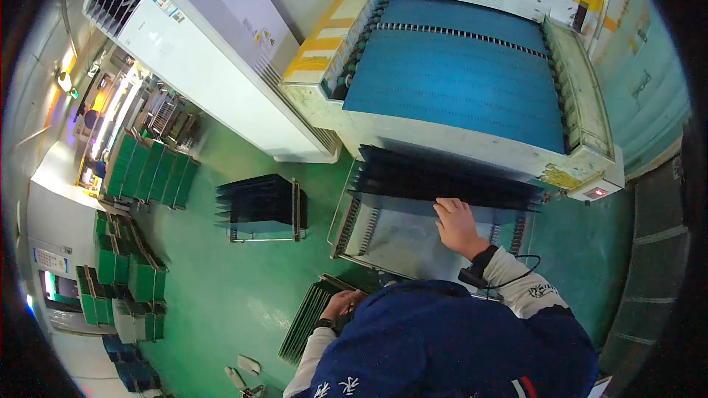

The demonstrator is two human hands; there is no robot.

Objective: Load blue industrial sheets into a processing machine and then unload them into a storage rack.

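My right hand reaches over a metal rack that holds a row of thin dark panels leaning close together. Its fingers lie stretched out at the near edge of the panels, against the nearest one, and are not wrapped round anything. My left hand is low beside my body, at the upper end of a rack of green panels. The fingers there look bent, but their tips are hidden, so whether they grip something does not show.
Beyond the rack stands a roller conveyor machine with a blue panel on it. A tall white air conditioner is to its left. Another rack of dark panels stands on the green floor. Several green-panel racks line the left.
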